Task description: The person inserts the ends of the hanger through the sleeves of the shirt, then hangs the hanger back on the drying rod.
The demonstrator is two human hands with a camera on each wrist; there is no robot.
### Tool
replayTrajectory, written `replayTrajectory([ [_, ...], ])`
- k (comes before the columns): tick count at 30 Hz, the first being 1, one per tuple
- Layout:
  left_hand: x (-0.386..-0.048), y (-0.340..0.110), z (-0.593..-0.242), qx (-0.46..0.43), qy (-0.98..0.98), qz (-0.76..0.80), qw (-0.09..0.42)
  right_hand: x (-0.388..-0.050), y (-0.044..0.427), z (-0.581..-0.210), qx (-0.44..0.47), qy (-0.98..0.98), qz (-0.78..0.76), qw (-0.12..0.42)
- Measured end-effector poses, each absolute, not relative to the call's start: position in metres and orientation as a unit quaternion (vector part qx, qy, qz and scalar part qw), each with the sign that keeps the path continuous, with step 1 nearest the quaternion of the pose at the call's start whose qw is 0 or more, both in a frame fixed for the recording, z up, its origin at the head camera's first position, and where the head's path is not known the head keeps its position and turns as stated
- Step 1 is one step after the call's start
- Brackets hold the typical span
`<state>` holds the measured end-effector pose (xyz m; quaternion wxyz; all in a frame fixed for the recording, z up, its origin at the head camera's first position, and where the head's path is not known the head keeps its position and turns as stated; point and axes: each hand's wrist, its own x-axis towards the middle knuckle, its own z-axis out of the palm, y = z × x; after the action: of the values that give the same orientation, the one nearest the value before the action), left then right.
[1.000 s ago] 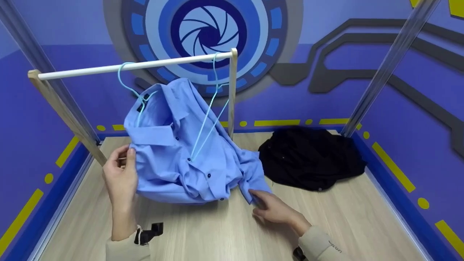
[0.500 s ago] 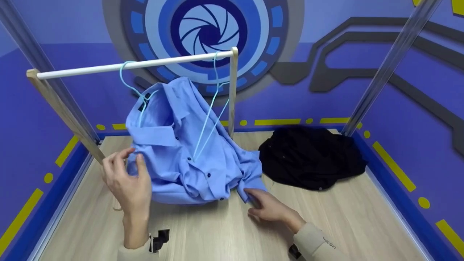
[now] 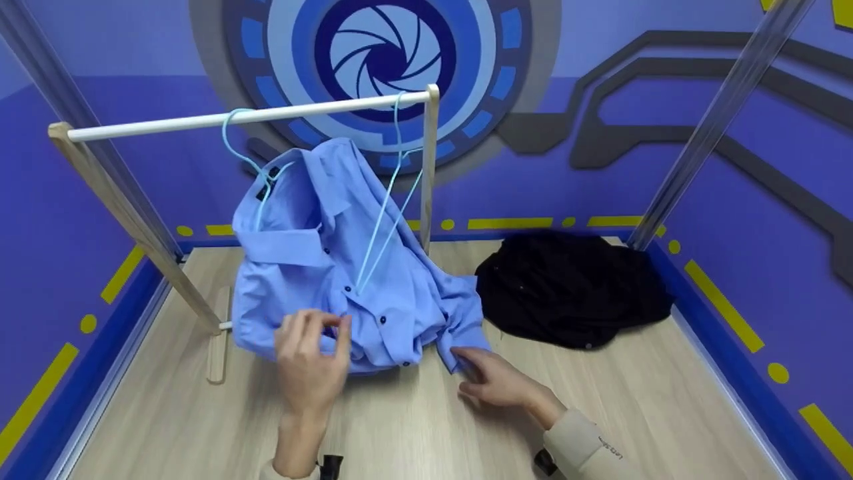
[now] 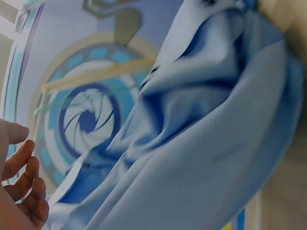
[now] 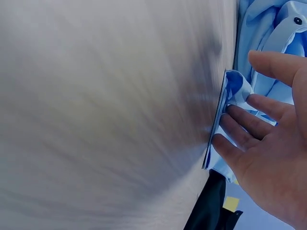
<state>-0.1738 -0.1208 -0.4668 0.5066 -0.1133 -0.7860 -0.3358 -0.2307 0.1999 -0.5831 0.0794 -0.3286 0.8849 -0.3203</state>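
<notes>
A blue button-up shirt (image 3: 406, 273) hangs tilted from a light-blue wire hanger (image 3: 228, 141) on the rack, its collar gaping at the upper left. Across the shirt's front, a second light-blue hanger (image 3: 374, 237) hangs from the same rod. My left hand (image 3: 312, 367) is in front of the shirt's lower front with loosely bent fingers and holds nothing; the left wrist view has those fingers apart from the cloth. At the sleeve cuff (image 5: 238, 86), my right hand (image 5: 268, 139) touches the fabric with extended fingers, the thumb standing away.
The rack has a white rod (image 3: 180, 123) between wooden legs and stands on the wood-look table (image 3: 600, 413). A crumpled black garment (image 3: 573, 290) lies at the back right. Blue patterned walls enclose the back and sides.
My left hand has left the shirt's left edge and moved right and down in front of it. My right hand stays at the cuff, having shifted only slightly.
</notes>
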Motion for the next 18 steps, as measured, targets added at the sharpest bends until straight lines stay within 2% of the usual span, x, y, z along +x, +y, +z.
replayTrajectory([
  [10, -0.18, -0.077, -0.499, -0.251, -0.873, -0.255, 0.331, -0.231, 0.203, -0.582, -0.339, 0.876, -0.333, 0.082],
  [15, -0.181, -0.061, -0.509, -0.285, -0.916, -0.162, 0.233, -0.232, 0.207, -0.582, -0.341, 0.867, -0.355, 0.078],
  [18, -0.184, -0.051, -0.514, -0.306, -0.928, -0.088, 0.196, -0.232, 0.212, -0.579, -0.34, 0.865, -0.364, 0.067],
])
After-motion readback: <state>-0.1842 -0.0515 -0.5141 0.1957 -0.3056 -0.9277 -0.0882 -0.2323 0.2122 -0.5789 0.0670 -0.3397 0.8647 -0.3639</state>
